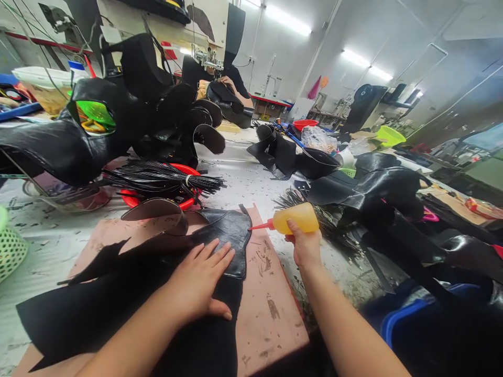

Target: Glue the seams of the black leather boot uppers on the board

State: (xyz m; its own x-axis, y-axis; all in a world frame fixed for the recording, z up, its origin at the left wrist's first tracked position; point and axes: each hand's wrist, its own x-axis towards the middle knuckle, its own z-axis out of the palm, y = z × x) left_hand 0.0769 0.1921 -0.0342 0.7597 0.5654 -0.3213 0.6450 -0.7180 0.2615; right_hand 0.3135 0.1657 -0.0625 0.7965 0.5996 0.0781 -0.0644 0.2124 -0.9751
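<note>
Nearest the camera, the left hand [200, 285] lies flat, fingers [220, 256] spread and open, pressing down on a black leather piece [220, 235] that rests on a pink board [271, 309]. It grips nothing; it only pins the leather to the board. The leather's stitched edge runs near to far along its right side, just past the fingertips, and curves up to a corner at the far end.

To the right and slightly farther off, the right hand [304, 246] is closed around a yellow squeeze bottle [296, 218], thumb on top. The bottle lies almost level, its long axis running right to left, and its red nozzle [260, 226] points left at the far right corner of the leather. The nozzle tip sits just beside that corner, near touching it; whether it actually touches I cannot tell. So the leather lies to the left of the bottle hand, and the right hand is the one nearer the stitched edge, while the left hand sits on the leather's middle, clear of the nozzle.

Beyond the leather, a bundle of thin black strips [165, 180] lies across a red dish [184, 201] on the pale surface [243, 183]. Farther back, stacks of black shoe parts [165, 115] pile up to the left and right, and another person's hand [228, 82] works at a machine at the far end.
</note>
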